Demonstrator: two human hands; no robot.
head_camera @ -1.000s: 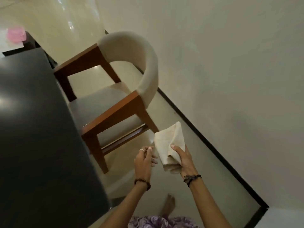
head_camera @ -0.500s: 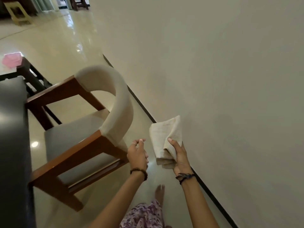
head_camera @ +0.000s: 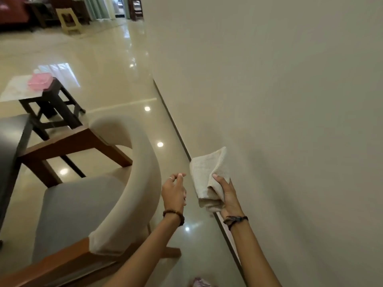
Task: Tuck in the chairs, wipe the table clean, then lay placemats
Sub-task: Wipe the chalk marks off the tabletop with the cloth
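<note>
Cream, folded cloth [head_camera: 209, 179] is sitting gripped in the right hand [head_camera: 227, 196]; the left hand [head_camera: 173, 192] is hovering loosely curled, empty, beside the chair [head_camera: 132, 183], which is looming nearer than before.

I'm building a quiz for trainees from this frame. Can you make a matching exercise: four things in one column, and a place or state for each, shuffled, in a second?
Things:
1. cloth
2. left hand
3. chair
4. pink box

Places or states:
A. on the small dark stool
B. held by the right hand
C. seat facing the dark table, not fully under it
D. loosely curled, holding nothing

Pairs: 1-B, 2-D, 3-C, 4-A
</note>
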